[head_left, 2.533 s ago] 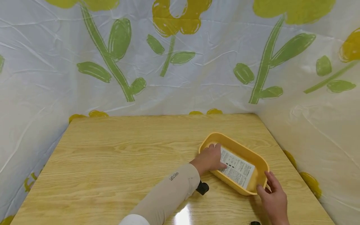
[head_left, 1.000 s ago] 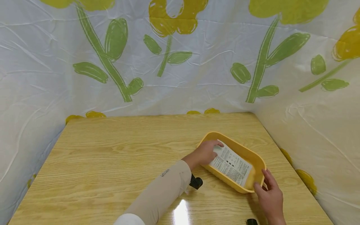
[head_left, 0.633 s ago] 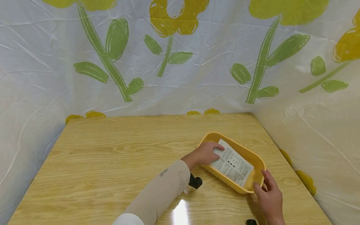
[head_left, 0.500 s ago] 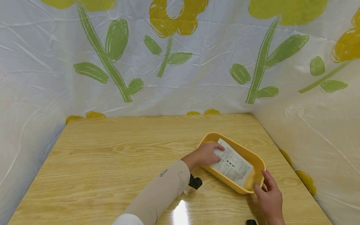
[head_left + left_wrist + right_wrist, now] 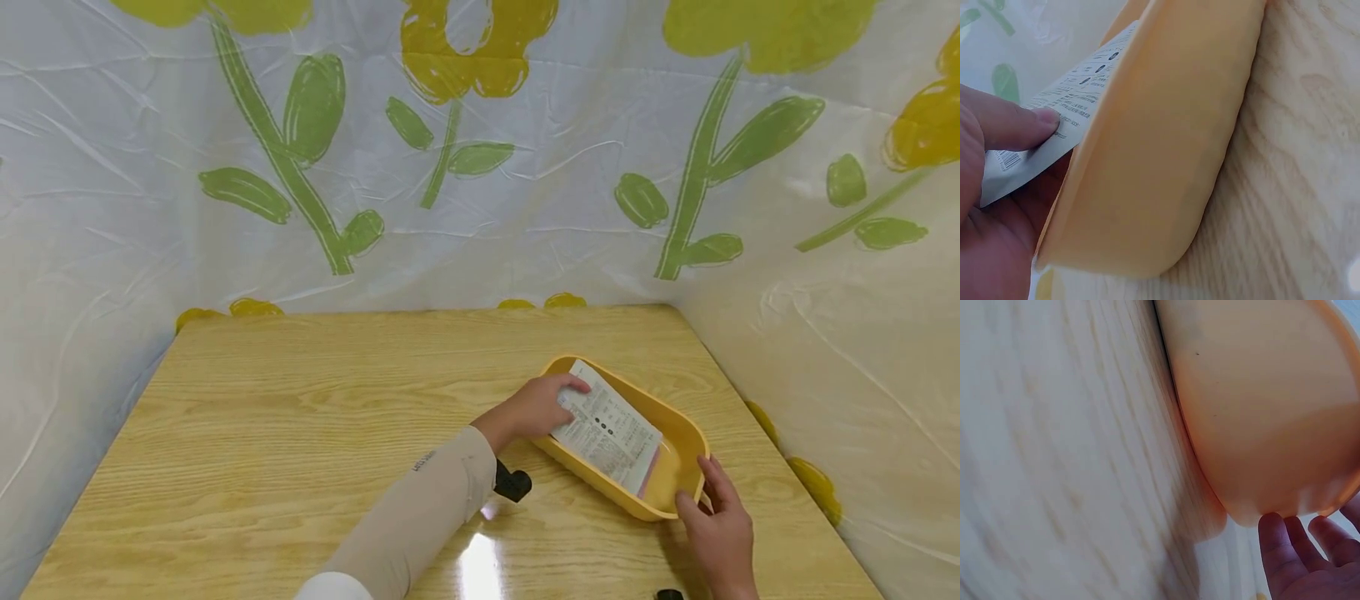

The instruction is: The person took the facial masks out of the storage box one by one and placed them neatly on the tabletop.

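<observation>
Your left hand (image 5: 534, 407), nearly closed, pinches the printed packet (image 5: 613, 437), which sits tilted inside the yellow tray (image 5: 677, 457), its left end above the rim. Your right hand (image 5: 722, 527), partly curled, grips the tray's right end between thumb and fingers.

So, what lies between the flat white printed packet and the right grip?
In the head view: only bare floor and end wall of the yellow rounded-rectangular tray.

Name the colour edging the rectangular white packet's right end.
Pinkish purple on the packet, clearest in the head view.
</observation>
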